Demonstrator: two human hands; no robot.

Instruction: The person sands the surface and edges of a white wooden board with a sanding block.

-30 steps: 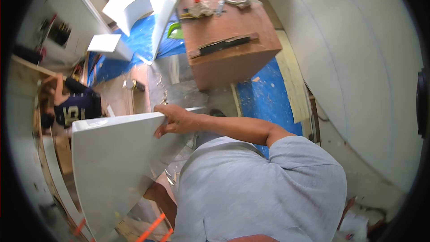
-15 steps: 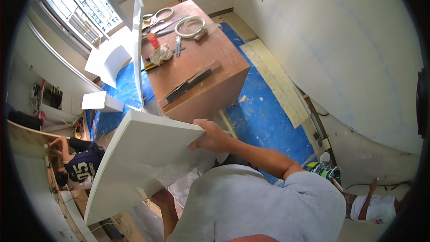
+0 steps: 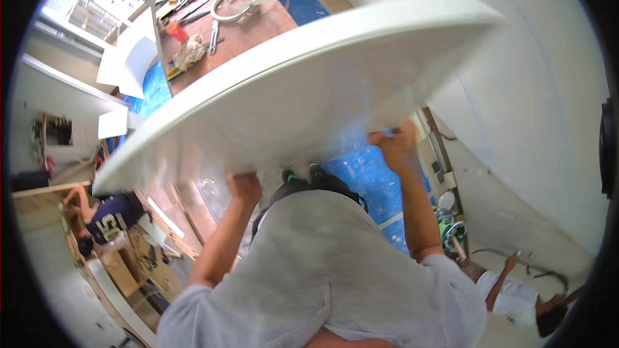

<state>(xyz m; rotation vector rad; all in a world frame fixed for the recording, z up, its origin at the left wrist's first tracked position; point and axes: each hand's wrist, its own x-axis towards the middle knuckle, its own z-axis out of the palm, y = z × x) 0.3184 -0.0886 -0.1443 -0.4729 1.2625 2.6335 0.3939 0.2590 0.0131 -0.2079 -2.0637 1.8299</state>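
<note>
A large white panel [image 3: 284, 103] spans the view in front of me, its thick pale edge facing away. My left hand [image 3: 245, 187] is closed on the panel's near edge, left of my body. Further right, my right hand [image 3: 394, 142] grips the same near edge, its fingers partly smeared by motion. The panel hangs over the near part of a brown workbench [image 3: 219, 64] and hides it. On the visible bench top lie rolls of tape [image 3: 235, 4], an adjustable wrench [image 3: 214, 35], a crumpled beige rag [image 3: 189, 53] and a red object [image 3: 176, 32].
Blue sheeting [image 3: 367, 187] covers the floor. A pale wall [image 3: 516, 90] rises on the right. One person in a dark numbered shirt [image 3: 116, 219] bends at the left; another in a white shirt [image 3: 516, 293] is at the lower right. White curved pieces [image 3: 132, 64] stand near the window.
The panel has swung from my left to across my front, now lying broadly left to right. Both hands have moved apart along its near edge, and my view has shifted.
</note>
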